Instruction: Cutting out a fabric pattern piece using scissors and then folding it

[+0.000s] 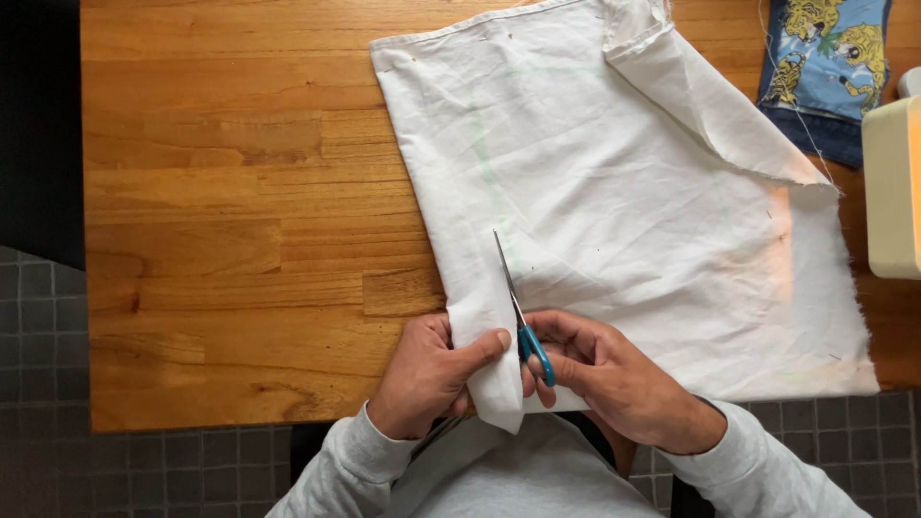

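1. Left hand (422,374) pinches the near edge of the white fabric (624,211) on the wooden table (240,211).
2. Right hand (604,369) grips teal-handled scissors (518,317), blades in the fabric.
3. Blue printed cloth (825,58) lies at the far right.

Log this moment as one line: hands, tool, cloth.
left hand: pinches white cloth edge | right hand: holds blue-handled scissors, blades in cloth | wooden table: patterned fabric at far corner
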